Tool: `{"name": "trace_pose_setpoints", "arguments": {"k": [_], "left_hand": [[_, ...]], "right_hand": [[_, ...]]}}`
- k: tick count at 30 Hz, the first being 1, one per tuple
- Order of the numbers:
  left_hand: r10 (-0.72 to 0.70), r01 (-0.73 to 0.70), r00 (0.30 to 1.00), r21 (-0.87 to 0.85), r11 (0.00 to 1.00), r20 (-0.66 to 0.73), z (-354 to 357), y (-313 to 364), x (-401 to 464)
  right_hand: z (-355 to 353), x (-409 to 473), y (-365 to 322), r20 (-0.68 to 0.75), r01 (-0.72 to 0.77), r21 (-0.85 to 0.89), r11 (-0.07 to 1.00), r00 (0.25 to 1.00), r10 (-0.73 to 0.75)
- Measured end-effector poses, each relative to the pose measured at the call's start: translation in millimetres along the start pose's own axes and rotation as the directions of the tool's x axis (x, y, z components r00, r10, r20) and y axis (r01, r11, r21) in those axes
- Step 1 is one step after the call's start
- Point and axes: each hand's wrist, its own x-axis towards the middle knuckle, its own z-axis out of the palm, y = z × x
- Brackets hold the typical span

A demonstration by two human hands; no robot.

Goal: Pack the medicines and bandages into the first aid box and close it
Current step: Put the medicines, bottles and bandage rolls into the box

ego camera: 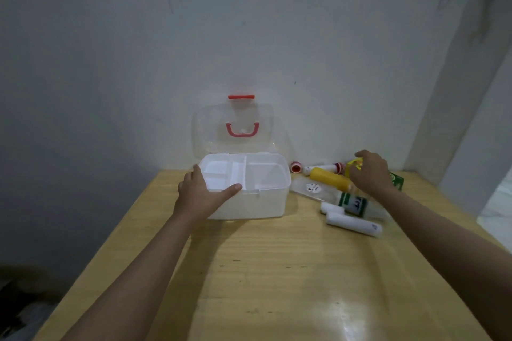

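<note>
A white first aid box (266, 202) stands open on the wooden table, its clear lid (235, 127) with a red handle leaning back against the wall. A white divided tray sits in the top of the box. My left hand (202, 194) grips the box's front left corner, thumb along the rim. To the right lies a pile of supplies: a yellow bottle (329, 178), a white tube with a red cap (321, 168), white bandage rolls (353, 223), a green-labelled pack (354, 203). My right hand (370, 171) closes on a small yellow item (354, 165) at the back of the pile.
The table (277, 271) stands against a grey wall, with a white pillar (457, 119) at the right. A small red-capped jar (296, 166) and a clear plastic sachet (313, 188) lie between the box and the pile. A green box (397, 178) shows behind my right wrist.
</note>
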Motion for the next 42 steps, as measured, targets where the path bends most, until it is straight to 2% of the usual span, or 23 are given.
{"name": "trace_pose_setpoints", "arguments": {"k": [3, 5, 8, 10, 14, 18, 21, 27, 30, 35, 42], "left_hand": [[0.0, 0.0, 1.0, 0.008, 1.0, -0.006, 1, -1, 1], [0.0, 0.001, 1.0, 0.009, 1.0, -0.021, 3, -1, 2], [0.002, -0.002, 0.999, -0.001, 1.0, -0.037, 6, -4, 3], [0.002, -0.003, 0.999, -0.005, 1.0, -0.041, 6, -5, 3], [0.012, -0.013, 0.999, -0.021, 1.0, -0.036, 5, -3, 1], [0.021, -0.022, 0.999, -0.028, 0.999, -0.047, 5, -2, -1], [0.026, -0.028, 0.999, -0.028, 0.999, -0.043, 4, 0, -1], [0.021, -0.022, 0.999, -0.039, 0.999, -0.026, 3, -3, 0], [0.024, -0.025, 0.999, -0.041, 0.999, -0.027, 3, -3, -1], [0.018, -0.019, 0.999, -0.041, 0.999, -0.03, 4, -3, 0], [0.027, -0.026, 1.0, 0.076, 0.997, -0.003, 3, -3, 0]], "right_hand": [[2, 6, 35, 0.026, -0.134, -0.272, 0.953, 0.989, 0.147], [5, 8, 49, 0.044, -0.17, -0.344, 0.924, 0.979, 0.197], [11, 12, 64, 0.027, -0.136, -0.381, 0.915, 0.987, 0.158], [10, 12, 68, 0.021, -0.128, -0.331, 0.935, 0.99, 0.143], [-3, 10, 66, -0.024, -0.104, -0.117, 0.988, 0.994, 0.102], [-22, 2, 44, -0.182, 0.05, 0.092, 0.995, 0.983, -0.032], [-36, -6, 14, -0.224, 0.218, 0.185, 0.958, 0.959, -0.175], [-51, -18, -70, -0.034, 0.436, 0.253, 0.864, 0.896, -0.442], [-46, -14, -107, 0.118, 0.512, 0.172, 0.842, 0.837, -0.534], [-23, -14, -143, 0.35, 0.564, 0.038, 0.825, 0.766, -0.54], [11, -19, -163, 0.451, 0.64, -0.046, 0.767, 0.698, -0.556]]}}
